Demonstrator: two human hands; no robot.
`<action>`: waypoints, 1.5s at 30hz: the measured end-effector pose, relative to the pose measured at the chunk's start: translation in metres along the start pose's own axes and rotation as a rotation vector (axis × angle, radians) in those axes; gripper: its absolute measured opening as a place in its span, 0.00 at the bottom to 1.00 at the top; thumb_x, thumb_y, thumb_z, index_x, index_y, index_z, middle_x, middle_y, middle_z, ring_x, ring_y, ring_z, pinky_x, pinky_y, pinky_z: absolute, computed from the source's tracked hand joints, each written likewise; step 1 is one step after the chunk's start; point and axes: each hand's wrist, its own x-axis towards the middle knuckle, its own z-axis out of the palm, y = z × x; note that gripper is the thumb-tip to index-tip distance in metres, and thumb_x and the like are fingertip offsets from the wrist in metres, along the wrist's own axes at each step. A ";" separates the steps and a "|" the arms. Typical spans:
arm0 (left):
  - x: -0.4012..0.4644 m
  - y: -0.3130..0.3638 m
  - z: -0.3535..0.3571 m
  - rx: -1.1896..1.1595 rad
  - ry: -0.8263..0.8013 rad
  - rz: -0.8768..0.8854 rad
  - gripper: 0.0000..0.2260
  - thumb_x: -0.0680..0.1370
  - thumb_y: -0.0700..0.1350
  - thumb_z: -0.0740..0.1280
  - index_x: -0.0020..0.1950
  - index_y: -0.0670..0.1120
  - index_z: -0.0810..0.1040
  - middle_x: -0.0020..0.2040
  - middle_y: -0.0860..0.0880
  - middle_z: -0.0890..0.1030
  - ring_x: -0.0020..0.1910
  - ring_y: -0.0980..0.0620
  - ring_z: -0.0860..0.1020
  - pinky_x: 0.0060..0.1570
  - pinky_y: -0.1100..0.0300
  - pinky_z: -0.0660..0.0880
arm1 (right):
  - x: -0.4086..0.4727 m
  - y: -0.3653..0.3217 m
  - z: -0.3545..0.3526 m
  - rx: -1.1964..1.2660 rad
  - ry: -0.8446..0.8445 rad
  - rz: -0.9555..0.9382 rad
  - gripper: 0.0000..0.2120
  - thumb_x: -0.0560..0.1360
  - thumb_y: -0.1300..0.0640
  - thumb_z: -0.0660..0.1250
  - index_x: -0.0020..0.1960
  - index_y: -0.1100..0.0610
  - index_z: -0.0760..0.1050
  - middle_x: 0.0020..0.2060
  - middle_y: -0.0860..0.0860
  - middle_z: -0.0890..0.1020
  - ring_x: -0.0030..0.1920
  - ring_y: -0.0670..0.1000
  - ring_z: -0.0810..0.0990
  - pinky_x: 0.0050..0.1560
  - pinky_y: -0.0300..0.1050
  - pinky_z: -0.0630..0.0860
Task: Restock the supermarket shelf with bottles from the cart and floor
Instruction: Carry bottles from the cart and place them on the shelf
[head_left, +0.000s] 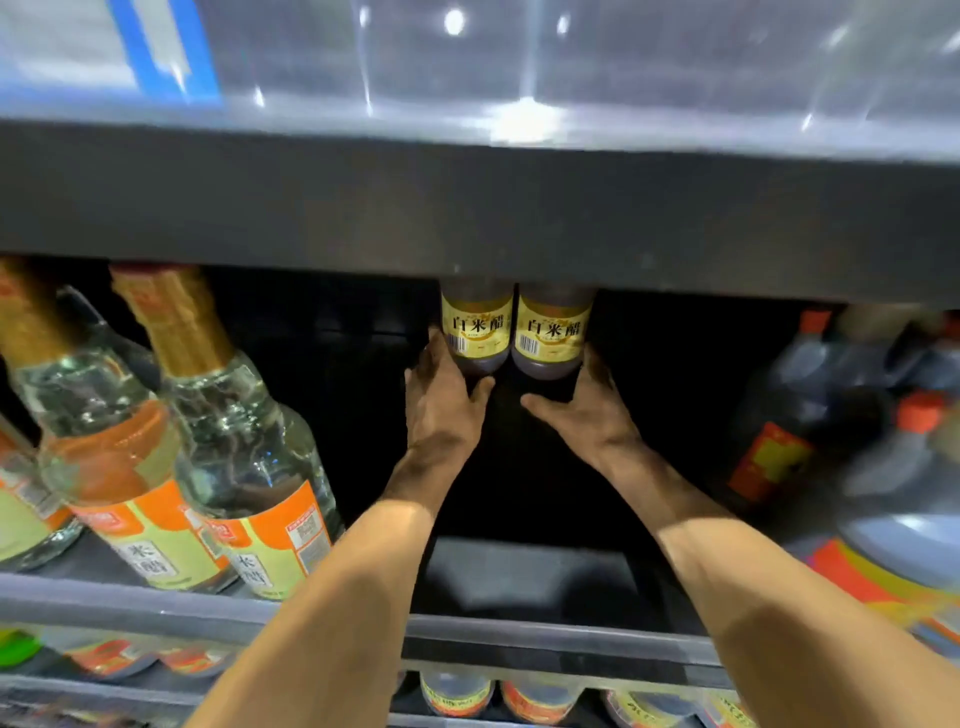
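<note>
Risk, as judgement: two bottles stand deep at back of shelf (519, 623), tops hidden under upper shelf board (467, 208). If push is uneven, one bottle may tip or knock its neighbour; caps may catch on board above.

Left bottle (475, 325) and right bottle (553, 327) upright, touching side by side. Left hand (441, 400) grips left bottle at lower part, thumb under its base. Right hand (582, 410) grips right bottle same way. Hands apart, one each side of pair.

Clear bottles (244, 457) at left, dark jugs (810, 415) at right, both well apart.
</note>
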 end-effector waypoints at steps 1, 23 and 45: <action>-0.010 0.000 -0.004 0.002 -0.006 -0.016 0.41 0.80 0.51 0.70 0.84 0.44 0.47 0.81 0.42 0.60 0.80 0.42 0.60 0.79 0.47 0.59 | -0.007 -0.001 -0.004 -0.010 -0.037 0.020 0.53 0.73 0.46 0.77 0.84 0.53 0.45 0.82 0.54 0.55 0.82 0.56 0.55 0.78 0.50 0.59; -0.288 0.004 -0.183 0.462 -0.054 0.102 0.27 0.81 0.59 0.53 0.77 0.49 0.72 0.77 0.50 0.70 0.76 0.49 0.69 0.73 0.49 0.68 | -0.247 -0.075 -0.063 -0.529 -0.239 -0.532 0.46 0.76 0.42 0.73 0.84 0.54 0.50 0.80 0.54 0.61 0.79 0.56 0.62 0.75 0.54 0.67; -0.602 -0.291 -0.373 0.284 0.275 -0.992 0.24 0.81 0.60 0.62 0.75 0.54 0.67 0.70 0.51 0.77 0.65 0.49 0.77 0.60 0.53 0.74 | -0.505 -0.254 0.257 -0.745 -0.911 -1.481 0.47 0.77 0.34 0.66 0.84 0.51 0.45 0.83 0.50 0.53 0.82 0.52 0.56 0.77 0.56 0.61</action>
